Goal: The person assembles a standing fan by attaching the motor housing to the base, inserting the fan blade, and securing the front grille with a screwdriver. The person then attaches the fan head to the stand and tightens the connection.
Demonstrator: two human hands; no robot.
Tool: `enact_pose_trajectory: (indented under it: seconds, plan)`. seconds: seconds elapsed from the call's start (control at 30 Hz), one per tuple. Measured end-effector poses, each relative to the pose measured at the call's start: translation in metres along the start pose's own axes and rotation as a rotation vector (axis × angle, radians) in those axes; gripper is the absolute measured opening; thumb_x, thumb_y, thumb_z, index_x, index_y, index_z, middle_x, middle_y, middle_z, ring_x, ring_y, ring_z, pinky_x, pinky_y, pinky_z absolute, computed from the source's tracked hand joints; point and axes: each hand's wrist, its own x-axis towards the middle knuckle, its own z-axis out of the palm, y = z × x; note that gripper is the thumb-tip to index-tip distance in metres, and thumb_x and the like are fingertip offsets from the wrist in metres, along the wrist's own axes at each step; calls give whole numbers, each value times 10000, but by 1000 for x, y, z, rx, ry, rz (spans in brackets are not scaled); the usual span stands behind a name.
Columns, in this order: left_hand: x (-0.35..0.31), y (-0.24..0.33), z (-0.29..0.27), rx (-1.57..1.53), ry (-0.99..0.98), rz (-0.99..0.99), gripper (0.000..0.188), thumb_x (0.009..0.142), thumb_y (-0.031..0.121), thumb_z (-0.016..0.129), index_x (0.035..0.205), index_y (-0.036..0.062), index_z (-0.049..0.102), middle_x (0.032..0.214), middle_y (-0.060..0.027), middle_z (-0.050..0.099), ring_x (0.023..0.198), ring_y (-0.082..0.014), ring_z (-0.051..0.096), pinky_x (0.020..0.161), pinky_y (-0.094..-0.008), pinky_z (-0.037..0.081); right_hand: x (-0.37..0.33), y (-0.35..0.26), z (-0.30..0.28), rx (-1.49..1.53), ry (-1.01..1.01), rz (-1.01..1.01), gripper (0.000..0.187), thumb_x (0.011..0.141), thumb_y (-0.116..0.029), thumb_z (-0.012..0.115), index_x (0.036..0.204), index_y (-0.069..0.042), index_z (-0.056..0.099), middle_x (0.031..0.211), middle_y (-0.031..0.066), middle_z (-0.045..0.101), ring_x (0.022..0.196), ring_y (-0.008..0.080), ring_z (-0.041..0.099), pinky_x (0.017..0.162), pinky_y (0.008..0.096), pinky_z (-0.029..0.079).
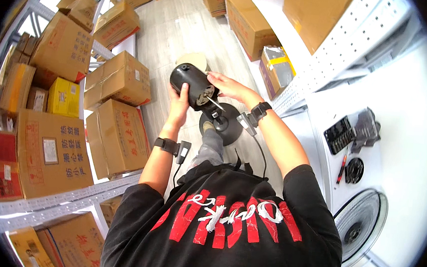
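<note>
A black fan motor housing (pixel 189 81) sits at the top of a stand, tilted, its open end turned toward me. A thin metal shaft (pixel 215 103) juts from that end. Below, the stand's round black base (pixel 230 130) rests on the floor near my foot. My left hand (pixel 179 103) grips the housing's near left side, thumb on top. My right hand (pixel 228 86) is closed against its right side near the open end; some of its fingers are hidden behind the housing.
Cardboard boxes (pixel 62 46) fill the left shelves; more boxes (pixel 252 26) stand at the upper right. A white tabletop (pixel 320 109) on the right holds a black tool case (pixel 340 135), a screwdriver (pixel 342 166), a black ring-shaped part (pixel 354 170) and a fan guard (pixel 375 211).
</note>
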Motion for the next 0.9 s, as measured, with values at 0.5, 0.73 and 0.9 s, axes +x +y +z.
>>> enact_pose_trajectory:
  seconds: [0.5,0.73,0.9]
  plan:
    - [12,-11,3,-47,-98,28,851,975,306,628,1573,38,84,1553,-188,295,1400,-283,350,1132,-368,343,-2,2,-8,49,-50,102,741,974,-504,573,1515,-93,276,1423,147,469,1287,263,503,999,462,481]
    - [34,-1,-9,-111,-380,-121,756,996,332,573,1587,99,163,1588,-125,284,1423,-232,334,1146,-337,322,-19,3,9,105,54,121,927,941,-493,641,1573,-94,93,1418,202,418,1323,294,453,1006,489,476]
    - [51,5,-20,148,-387,-75,797,984,371,578,1584,72,147,1542,-176,357,1404,-252,372,1159,-347,294,-22,-2,17,159,37,118,972,932,-555,616,1595,-122,52,1563,144,288,1409,290,363,1049,510,422]
